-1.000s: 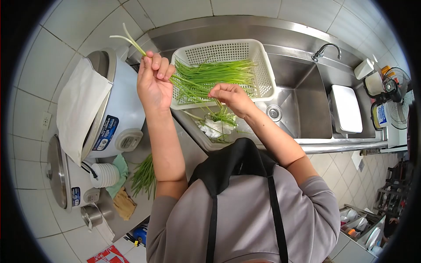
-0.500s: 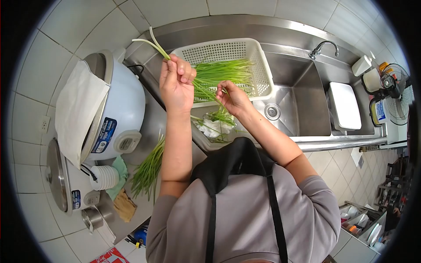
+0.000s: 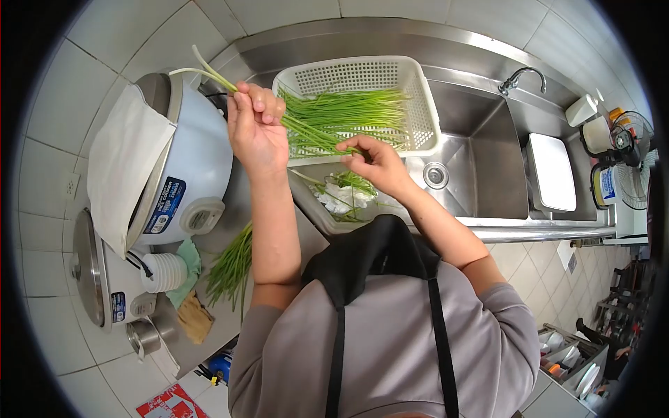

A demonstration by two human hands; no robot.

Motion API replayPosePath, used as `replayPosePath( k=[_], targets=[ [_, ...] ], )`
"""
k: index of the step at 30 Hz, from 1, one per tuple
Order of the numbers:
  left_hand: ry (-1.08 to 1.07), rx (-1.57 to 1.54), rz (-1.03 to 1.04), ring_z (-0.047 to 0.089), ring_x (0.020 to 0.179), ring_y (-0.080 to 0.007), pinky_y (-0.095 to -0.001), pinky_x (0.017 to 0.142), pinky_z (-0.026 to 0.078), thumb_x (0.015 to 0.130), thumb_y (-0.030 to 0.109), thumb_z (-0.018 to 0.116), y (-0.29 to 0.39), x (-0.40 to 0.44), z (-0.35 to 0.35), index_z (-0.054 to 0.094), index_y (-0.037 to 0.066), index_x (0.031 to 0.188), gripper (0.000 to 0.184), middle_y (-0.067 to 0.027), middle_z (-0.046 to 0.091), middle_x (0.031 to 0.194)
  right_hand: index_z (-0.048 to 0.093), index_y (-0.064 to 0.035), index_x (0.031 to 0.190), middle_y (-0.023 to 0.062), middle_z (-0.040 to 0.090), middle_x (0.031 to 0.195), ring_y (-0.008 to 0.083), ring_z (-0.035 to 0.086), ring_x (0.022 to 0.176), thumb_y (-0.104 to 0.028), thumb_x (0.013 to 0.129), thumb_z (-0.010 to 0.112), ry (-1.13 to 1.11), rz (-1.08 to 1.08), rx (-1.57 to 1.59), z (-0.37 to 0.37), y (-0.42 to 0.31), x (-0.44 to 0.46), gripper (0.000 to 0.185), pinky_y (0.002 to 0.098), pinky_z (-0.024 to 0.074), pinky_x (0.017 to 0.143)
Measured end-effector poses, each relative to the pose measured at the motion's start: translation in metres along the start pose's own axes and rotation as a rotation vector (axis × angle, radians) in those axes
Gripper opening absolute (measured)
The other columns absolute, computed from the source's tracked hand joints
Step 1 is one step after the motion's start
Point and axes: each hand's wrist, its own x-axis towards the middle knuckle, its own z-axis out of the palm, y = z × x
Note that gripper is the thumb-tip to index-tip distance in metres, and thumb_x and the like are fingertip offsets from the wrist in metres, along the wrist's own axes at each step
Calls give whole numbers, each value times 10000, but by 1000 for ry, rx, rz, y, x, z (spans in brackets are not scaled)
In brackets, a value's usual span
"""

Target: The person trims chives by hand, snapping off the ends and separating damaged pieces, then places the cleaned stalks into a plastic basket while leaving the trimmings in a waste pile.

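Note:
My left hand (image 3: 259, 132) is closed around a few thin scallions (image 3: 215, 74), their white ends sticking out up and to the left. The green leaves run right from that fist across the front of the white perforated basket (image 3: 431, 125). My right hand (image 3: 378, 166) pinches near the leaf tips at the basket's front edge. Inside the basket lies a pile of scallions (image 3: 355, 106). Just below my right hand, green trimmings (image 3: 357, 182) lie with crumpled white material (image 3: 344, 200). Another scallion bunch (image 3: 233, 265) rests on the counter left of my left forearm.
A large blue-grey rice cooker (image 3: 198, 164) stands at left, a smaller cooker (image 3: 120, 285) nearer. Right of the basket are a steel sink (image 3: 481, 146), a tap (image 3: 523, 78) and a white rectangular lid or tray (image 3: 552, 173). A fan (image 3: 631, 143) stands at far right.
My left hand has moved left and slightly down with the scallions, away from my right hand. The leaves between my hands are now stretched out more. My right hand has turned more palm-down.

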Motion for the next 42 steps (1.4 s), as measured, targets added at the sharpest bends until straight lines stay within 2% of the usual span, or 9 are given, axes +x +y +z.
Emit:
replayPosePath(
  k=[4,7,10,15,27,32,36,38,42],
  targets=[
    [15,-22,-14,298,553,-76,-221,513,255,938,179,420,-4,-2,3,478,93,907,108,11,390,681,598,-42,863,-69,395,580,33,330,518,-116,809,611,60,-82,-10,6,7,7,92,198,278,458],
    [28,-78,26,291,553,-76,-215,509,259,931,160,431,-2,-3,0,476,86,905,91,16,368,676,566,-55,827,-64,372,554,36,303,473,-103,806,610,-58,309,857,-5,16,12,68,202,234,414],
    [8,-95,66,292,554,-75,-210,506,262,923,155,449,5,-3,-5,481,79,912,83,20,368,678,532,-72,807,-59,336,526,33,256,440,-87,808,591,68,401,937,-3,30,12,60,197,170,390],
    [40,58,-66,347,581,-78,-210,518,298,919,173,472,3,-6,-17,503,49,990,146,3,429,702,625,10,890,142,622,830,301,603,778,-229,799,600,-182,-60,-437,16,51,-6,257,355,470,717],
    [96,526,-273,515,647,-93,-215,580,404,923,191,474,-5,-46,-9,522,10,1044,222,-88,605,842,632,14,824,90,550,659,166,510,545,-125,810,610,221,-417,-375,-28,-58,38,142,293,406,517],
    [9,1283,-246,567,668,-94,-230,567,439,922,157,454,66,-74,-30,542,12,1010,191,-79,644,844,641,-1,869,94,622,755,155,575,650,-139,819,603,214,-332,-417,-68,-53,55,151,254,449,597],
    [65,1728,-258,618,752,-255,-317,680,463,906,150,453,101,-119,-105,545,6,980,186,-113,653,844,651,-18,884,142,643,787,221,603,705,-194,796,606,76,-25,-650,-112,12,92,201,313,471,667],
    [134,1958,-550,596,860,-320,-345,768,449,903,160,447,113,-140,-110,547,3,1014,217,-152,628,953,663,-48,888,148,646,808,261,612,743,-202,747,631,-131,80,-786,-125,60,109,211,340,474,695],
    [66,1948,-460,498,1057,-344,-396,909,370,900,231,458,104,-198,-170,504,-12,1142,347,-193,538,1142,677,-72,881,104,657,899,273,622,818,-216,669,698,-515,329,-1182,-106,123,124,257,367,493,712]
  ],
)
